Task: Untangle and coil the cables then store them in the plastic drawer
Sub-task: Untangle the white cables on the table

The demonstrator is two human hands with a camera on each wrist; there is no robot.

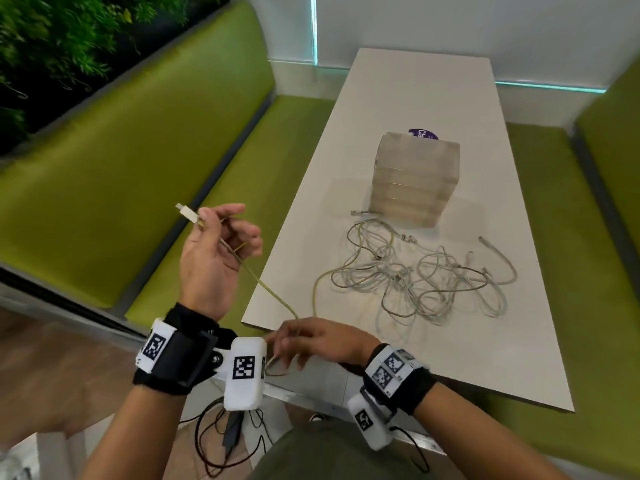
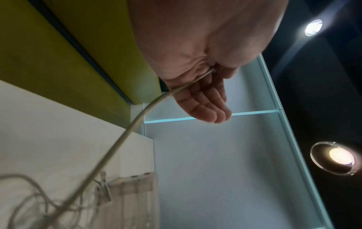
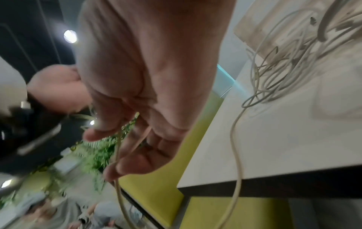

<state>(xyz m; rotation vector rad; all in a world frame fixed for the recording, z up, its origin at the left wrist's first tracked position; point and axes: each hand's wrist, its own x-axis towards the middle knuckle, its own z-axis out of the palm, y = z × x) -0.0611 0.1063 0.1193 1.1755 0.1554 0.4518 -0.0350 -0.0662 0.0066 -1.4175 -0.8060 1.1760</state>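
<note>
Landmark: white table (image 1: 433,98).

Left hand (image 1: 214,258) raised off the table's near-left corner, palm up, thumb and fingers pinching 1 pale cable (image 1: 266,289) just behind its white plug (image 1: 187,212). The cable slopes down from there to the right hand (image 1: 318,341), which hovers at the table's near edge with fingers loosely curled round it; right wrist view shows the strand running through those fingers (image 3: 137,164).

Cable tangle (image 1: 422,278) lies on the table's middle, touching nothing but the tabletop and the held strand. Translucent plastic drawer (image 1: 414,178) stands just behind the tangle, toward the table's far end. Green bench (image 1: 121,150) runs along the table's left side.
</note>
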